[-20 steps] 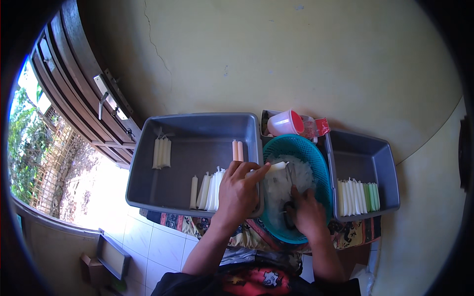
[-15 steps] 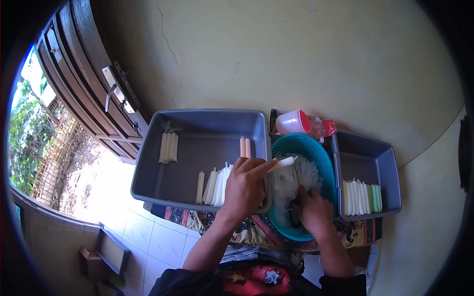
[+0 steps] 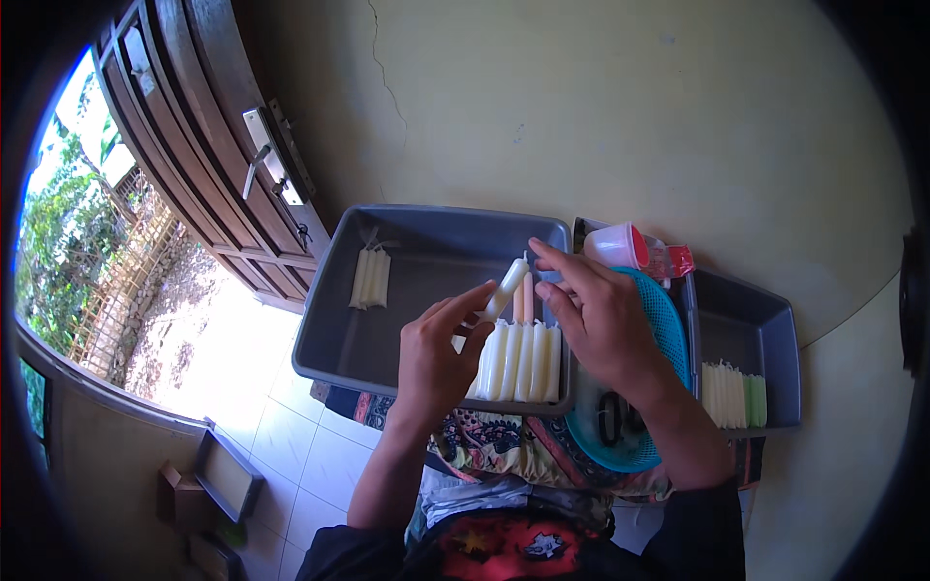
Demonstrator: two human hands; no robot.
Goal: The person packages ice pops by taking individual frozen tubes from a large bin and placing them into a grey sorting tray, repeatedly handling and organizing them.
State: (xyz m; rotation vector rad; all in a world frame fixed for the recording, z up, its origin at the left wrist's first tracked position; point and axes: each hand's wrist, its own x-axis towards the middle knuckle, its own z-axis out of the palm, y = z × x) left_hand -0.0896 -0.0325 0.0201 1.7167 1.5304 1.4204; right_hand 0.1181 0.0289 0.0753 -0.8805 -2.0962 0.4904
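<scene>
My left hand (image 3: 436, 353) grips a filled white plastic tube (image 3: 506, 287) with a tied tip, tilted above the large grey tub (image 3: 320, 339). My right hand (image 3: 605, 324) is open just right of the tube's tip, fingers apart. Below are a row of white tubes (image 3: 523, 363), two pale pink tubes (image 3: 523, 298) and a white bundle (image 3: 370, 276) at the tub's left. Black-handled scissors (image 3: 610, 418) lie in the turquoise mesh basket (image 3: 668, 320), partly hidden by my right arm.
A smaller grey tub (image 3: 746, 324) with white and green tubes stands at right. A pink-lidded cup (image 3: 610, 247) and red packet (image 3: 678, 261) sit behind. An open wooden door (image 3: 194, 145) is at left, and trays (image 3: 232, 489) lie on the tiled floor (image 3: 291, 445).
My right hand has let go of the scissors and risen leftward to the tube's tip. My left hand has shifted left with the tube tilted more upright. The view has shifted.
</scene>
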